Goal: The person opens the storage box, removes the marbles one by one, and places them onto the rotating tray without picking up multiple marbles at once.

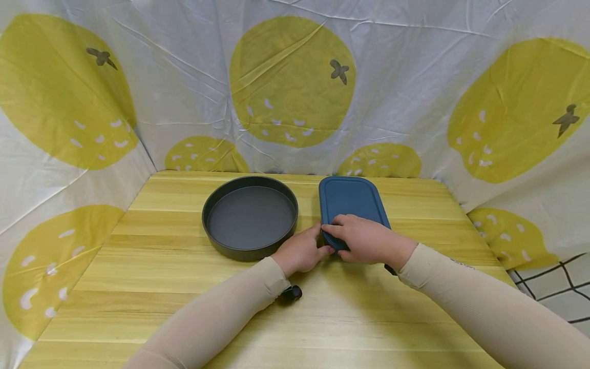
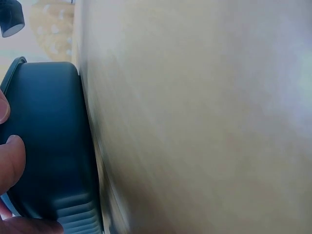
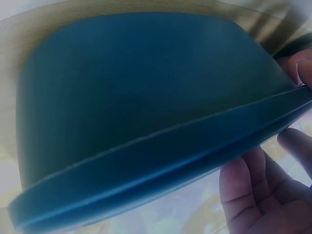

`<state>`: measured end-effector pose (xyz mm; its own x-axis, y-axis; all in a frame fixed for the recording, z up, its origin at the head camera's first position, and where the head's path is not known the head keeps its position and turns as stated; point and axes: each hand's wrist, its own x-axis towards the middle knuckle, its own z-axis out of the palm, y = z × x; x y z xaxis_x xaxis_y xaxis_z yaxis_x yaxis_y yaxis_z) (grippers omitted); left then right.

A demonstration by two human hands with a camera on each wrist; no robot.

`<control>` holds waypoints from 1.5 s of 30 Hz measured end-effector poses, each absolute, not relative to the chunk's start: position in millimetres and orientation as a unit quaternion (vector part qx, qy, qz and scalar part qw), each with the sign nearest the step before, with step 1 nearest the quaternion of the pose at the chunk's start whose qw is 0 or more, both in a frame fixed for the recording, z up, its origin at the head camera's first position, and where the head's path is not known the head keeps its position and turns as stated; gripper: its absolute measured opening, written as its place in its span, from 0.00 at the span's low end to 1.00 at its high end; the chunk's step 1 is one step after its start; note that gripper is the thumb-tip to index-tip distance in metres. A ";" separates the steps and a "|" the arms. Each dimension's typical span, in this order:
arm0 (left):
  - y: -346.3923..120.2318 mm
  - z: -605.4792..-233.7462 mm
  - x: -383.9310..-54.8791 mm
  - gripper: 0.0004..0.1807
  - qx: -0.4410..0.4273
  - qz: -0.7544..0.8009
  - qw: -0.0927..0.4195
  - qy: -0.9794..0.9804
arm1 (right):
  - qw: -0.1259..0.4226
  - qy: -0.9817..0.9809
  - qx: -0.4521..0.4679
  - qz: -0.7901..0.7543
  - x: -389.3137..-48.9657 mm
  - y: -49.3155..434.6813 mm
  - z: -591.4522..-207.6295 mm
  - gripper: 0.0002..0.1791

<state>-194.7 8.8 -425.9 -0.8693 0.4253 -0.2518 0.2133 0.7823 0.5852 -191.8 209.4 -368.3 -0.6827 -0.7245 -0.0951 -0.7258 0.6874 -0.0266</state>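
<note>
A blue rectangular box with a lid (image 1: pixel 352 197) stands on the table, its near end between my two hands. My left hand (image 1: pixel 301 251) holds the near left corner, with thumb and fingers at the rim. From the right, my right hand (image 1: pixel 364 238) reaches over the near end, fingers on the lid and thumb at the front edge. In the left wrist view, fingertips (image 2: pixel 12 158) press the side of the box (image 2: pixel 48 131). The right wrist view shows the box wall (image 3: pixel 146 73) and lid rim (image 3: pixel 161 151), with fingers (image 3: pixel 236 185) against the lid.
A round dark grey pan (image 1: pixel 251 218) sits left of the box, close to my left hand. Its near right edge is partly behind that hand. The wooden table (image 1: pixel 184 297) ends at a lemon-print cloth (image 1: pixel 295 82) behind and at both sides.
</note>
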 end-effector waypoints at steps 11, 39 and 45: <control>9.3 -425.7 -194.6 0.48 0.178 0.278 0.188 0.925 | 0.052 0.919 -0.392 0.000 -189.7 208.6 -365.9 0.35; 10.0 -427.0 -195.8 0.49 0.176 0.272 0.192 0.926 | 0.075 0.929 -0.362 -0.025 -186.1 209.1 -364.9 0.34; 7.3 -426.5 -195.8 0.50 0.173 0.293 0.197 0.919 | 0.066 0.931 -0.357 -0.033 -185.9 211.7 -362.7 0.35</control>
<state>-195.8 7.3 -426.5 -0.8626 0.4340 -0.2601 0.2031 0.7678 0.6076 -185.9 211.7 -362.7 -0.7370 -0.6685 -0.0996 -0.6596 0.7436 -0.1094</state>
